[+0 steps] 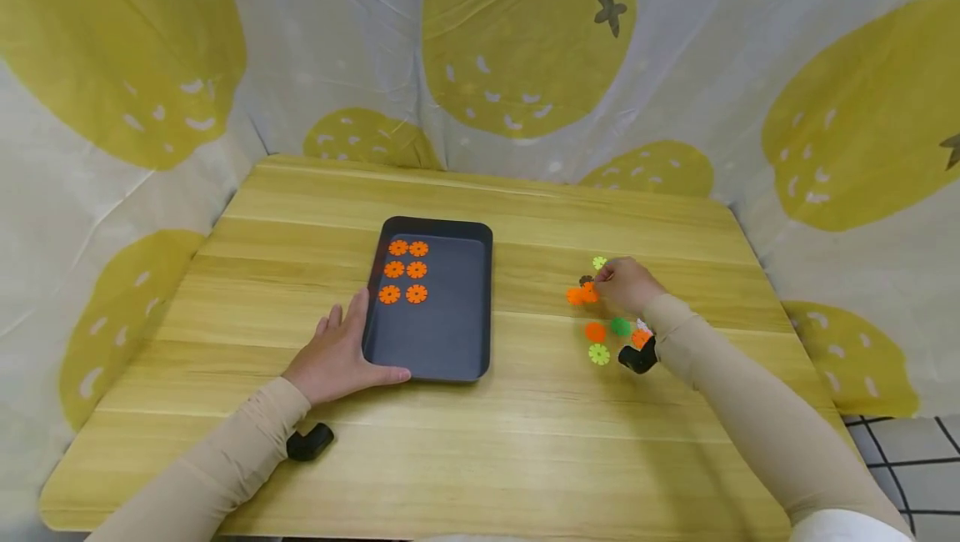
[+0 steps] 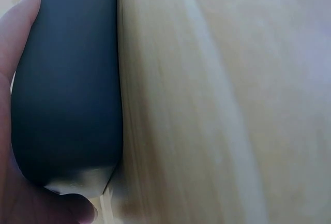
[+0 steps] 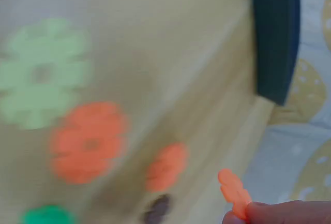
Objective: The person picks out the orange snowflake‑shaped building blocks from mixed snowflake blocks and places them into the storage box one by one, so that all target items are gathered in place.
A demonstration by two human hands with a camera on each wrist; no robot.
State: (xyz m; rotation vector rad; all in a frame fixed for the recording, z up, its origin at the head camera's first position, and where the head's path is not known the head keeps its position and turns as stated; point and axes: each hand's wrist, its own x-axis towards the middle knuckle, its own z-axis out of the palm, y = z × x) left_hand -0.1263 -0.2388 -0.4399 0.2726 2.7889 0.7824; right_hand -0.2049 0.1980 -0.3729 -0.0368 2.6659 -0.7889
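My left hand [image 1: 337, 357] spans the near left corner of a dark grey baking tray [image 1: 453, 317], fingers along its left side and thumb on its front edge. In the left wrist view, the tray's outer wall [image 2: 67, 89] stands beside the hand. Several orange notched discs [image 1: 416, 270] lie in the tray's left half, in two columns. To the right of the tray, my right hand [image 1: 632, 285] pinches an orange notched disc [image 3: 235, 194] by its edge, above the table. Below it lie loose discs: orange [image 3: 89, 142], pale green [image 3: 44, 73], green [image 1: 620, 326] and dark brown [image 3: 156, 209].
The wooden table [image 1: 540, 442] carries the tray and the loose discs. Another yellow-green disc [image 1: 599, 263] lies just beyond the right hand. A fruit-patterned curtain [image 1: 517, 154] hangs behind and at both sides. Black camera mounts [image 1: 311, 442] sit at the wrists.
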